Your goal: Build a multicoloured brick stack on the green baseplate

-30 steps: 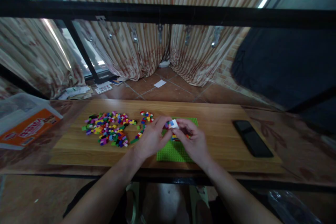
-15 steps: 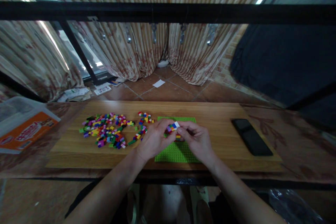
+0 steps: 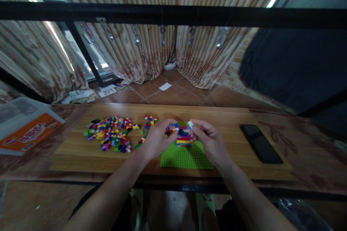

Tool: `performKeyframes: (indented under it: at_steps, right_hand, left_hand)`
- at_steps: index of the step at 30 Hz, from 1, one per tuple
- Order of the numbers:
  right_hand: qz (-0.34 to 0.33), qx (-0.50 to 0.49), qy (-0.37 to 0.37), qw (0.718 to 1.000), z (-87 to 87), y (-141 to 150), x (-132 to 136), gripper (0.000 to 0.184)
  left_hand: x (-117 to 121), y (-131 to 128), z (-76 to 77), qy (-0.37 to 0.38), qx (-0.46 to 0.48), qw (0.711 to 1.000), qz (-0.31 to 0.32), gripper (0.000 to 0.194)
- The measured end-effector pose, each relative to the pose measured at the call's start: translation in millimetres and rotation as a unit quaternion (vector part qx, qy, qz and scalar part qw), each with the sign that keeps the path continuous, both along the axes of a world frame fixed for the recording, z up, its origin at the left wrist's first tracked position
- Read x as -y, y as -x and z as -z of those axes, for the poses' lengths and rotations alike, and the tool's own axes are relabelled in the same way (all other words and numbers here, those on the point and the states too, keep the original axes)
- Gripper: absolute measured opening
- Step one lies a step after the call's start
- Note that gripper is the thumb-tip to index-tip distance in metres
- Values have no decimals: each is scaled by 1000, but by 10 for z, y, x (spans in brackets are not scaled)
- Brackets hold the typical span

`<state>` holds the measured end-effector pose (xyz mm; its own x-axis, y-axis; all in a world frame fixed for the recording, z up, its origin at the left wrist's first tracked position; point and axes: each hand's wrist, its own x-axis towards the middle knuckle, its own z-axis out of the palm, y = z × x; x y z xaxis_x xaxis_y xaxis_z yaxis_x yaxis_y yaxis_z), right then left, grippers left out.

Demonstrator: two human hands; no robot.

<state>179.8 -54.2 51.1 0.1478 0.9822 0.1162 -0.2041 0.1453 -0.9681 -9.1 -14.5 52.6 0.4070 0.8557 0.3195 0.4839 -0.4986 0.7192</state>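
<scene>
My left hand (image 3: 157, 139) pinches a small cluster of joined toy bricks (image 3: 173, 127), blue, white and orange among them. Between the thumb and fingers of my right hand (image 3: 210, 140) is a white toy brick (image 3: 191, 124), held apart from the cluster. Both hands are over a green baseplate (image 3: 184, 158). On that plate, between the hands, stands a layered brick structure (image 3: 184, 139) with red, yellow and blue rows; its sides are partly hidden by my fingers.
Left of the plate lies a big pile of loose coloured bricks (image 3: 111, 133), with a smaller scatter (image 3: 148, 124) nearer. A black phone (image 3: 260, 143) rests on the right of the wooden board (image 3: 103, 164). A plastic tub with an orange label (image 3: 29, 130) stands far left. A black bar (image 3: 173, 14) crosses beyond.
My hands have moved apart. The white brick has come away from the cluster and is in my right hand, while the cluster stays in my left. The structure between them now shows.
</scene>
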Motion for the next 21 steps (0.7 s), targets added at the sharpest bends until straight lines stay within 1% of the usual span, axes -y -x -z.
performKeyframes:
  at_steps: [3,6,8,10,13,15,18,21]
  right_hand:
    - [25,-49,31,998,-39,-170,-28,23]
    - [31,-128,106,986,-56,-354,-62,20]
    - [30,-176,146,973,-42,-434,-82,20]
    - [24,-191,165,967,-15,-466,-92,21]
    - [20,-157,169,973,28,-443,-91,24]
    - [23,-115,155,981,54,-406,-88,28]
    - [18,-23,123,992,101,-354,-97,29]
    - [8,104,97,990,162,-325,-111,27]
  left_hand:
    - [-126,139,40,34,6,999,-35,23]
    - [-247,348,45,65,-10,995,-69,24]
    - [-307,508,31,74,-70,992,-74,27]
    - [-346,662,20,84,-159,981,-73,30]
    - [-365,826,26,108,-276,949,-105,29]
    - [-359,872,31,120,-329,927,-133,29]
    - [-342,877,20,134,-370,907,-151,29]
    - [-346,868,1,150,-384,897,-159,22]
